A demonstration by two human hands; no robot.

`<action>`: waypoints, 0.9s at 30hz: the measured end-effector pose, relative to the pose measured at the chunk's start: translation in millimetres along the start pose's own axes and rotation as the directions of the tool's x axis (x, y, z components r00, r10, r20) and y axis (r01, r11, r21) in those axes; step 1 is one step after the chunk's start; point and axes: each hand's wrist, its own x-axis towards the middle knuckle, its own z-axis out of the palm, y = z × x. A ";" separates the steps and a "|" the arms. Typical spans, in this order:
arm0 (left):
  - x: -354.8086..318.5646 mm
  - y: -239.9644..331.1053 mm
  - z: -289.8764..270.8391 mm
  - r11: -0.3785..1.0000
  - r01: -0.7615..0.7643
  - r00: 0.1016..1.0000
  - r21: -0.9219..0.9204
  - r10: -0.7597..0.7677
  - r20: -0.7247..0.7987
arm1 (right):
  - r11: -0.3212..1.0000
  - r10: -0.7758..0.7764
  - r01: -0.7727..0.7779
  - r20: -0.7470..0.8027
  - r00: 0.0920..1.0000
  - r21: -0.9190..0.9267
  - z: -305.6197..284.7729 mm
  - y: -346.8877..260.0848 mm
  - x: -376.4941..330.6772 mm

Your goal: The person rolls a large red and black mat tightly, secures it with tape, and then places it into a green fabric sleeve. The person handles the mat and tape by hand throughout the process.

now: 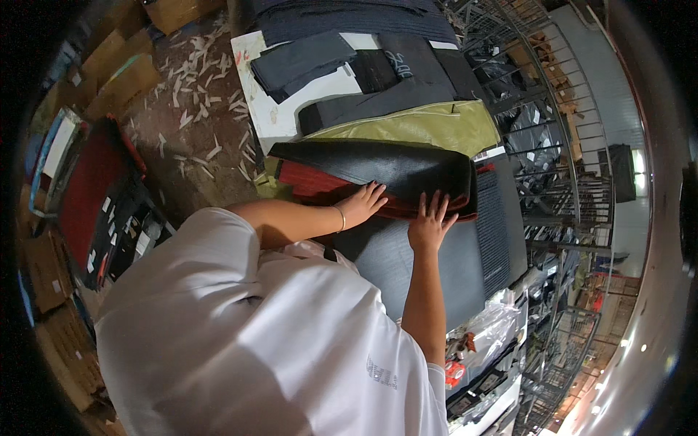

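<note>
Folded mat (385, 163): it lies on the counter (270, 127) in front of us, mostly with its black side up. Its red side shows between the layers at the left and in a thin line at the near edge.
Left hand (356, 208): it rests on the near edge of the mat, the fingers stretched over the black side and fairly close together. The thumb is hidden, so we cannot tell if the hand pinches this edge.
Right hand (429, 229): it touches the same edge near the right fold, fingers spread wide. Here also we cannot see the thumb and cannot confirm a grip.
Under and beside: a smooth dark sheet (422, 272) lies on our side, a ribbed dark mat (496, 232) at the right, an olive green cloth (414, 129) beyond.
Fold risk: the right fold stands in a round curve, so we judge that it could spring open if the right hand presses too lightly.
Layer risk: the layers do not meet evenly at the left; unequal pushing could make them more crooked.
Slip risk: the smooth sheet may give little hold, and a strong push could slide the folded mat against the green cloth.
</note>
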 end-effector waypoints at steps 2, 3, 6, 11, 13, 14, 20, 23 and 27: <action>-2.5 -1.9 -1.9 1.000 -0.028 0.999 -0.014 0.028 0.041 | 0.994 -0.021 0.006 0.131 0.991 0.110 29.2 11.7 -7.8; -6.4 -4.2 -8.9 0.999 -0.042 0.997 -0.023 0.044 0.066 | 0.986 -0.037 0.003 0.199 0.979 0.166 40.5 14.9 -12.0; -22.5 -19.3 -21.4 0.908 -0.025 0.998 -0.418 -0.003 -0.068 | 0.930 -0.043 -0.042 0.222 0.974 0.365 71.3 16.1 -15.9; -35.9 -71.0 -42.6 0.710 0.078 0.921 -0.700 -0.320 -0.222 | 0.825 -0.081 -0.036 0.183 0.980 0.563 83.6 20.6 -9.2; -37.6 -95.8 -47.9 0.748 0.185 0.886 -0.637 -0.407 -0.220 | 0.806 -0.072 -0.038 0.162 0.984 0.591 85.3 22.7 -9.1; -38.9 -108.6 -42.3 0.770 0.203 0.874 -0.605 -0.421 -0.243 | 0.792 -0.061 -0.055 0.167 0.984 0.607 84.6 21.5 -9.0; -38.0 -138.2 -47.4 0.681 0.231 0.900 -0.695 -0.421 -0.113 | 0.751 -0.023 -0.071 0.133 0.991 0.657 89.9 18.8 -6.6; -36.4 -136.6 -46.0 0.666 0.241 0.889 -0.705 -0.444 -0.115 | 0.743 -0.020 -0.090 0.156 0.988 0.663 86.9 19.7 -5.5; -37.6 -135.6 -38.2 0.658 0.222 0.880 -0.720 -0.453 -0.142 | 0.744 -0.009 -0.104 0.165 0.986 0.660 85.0 19.3 -6.9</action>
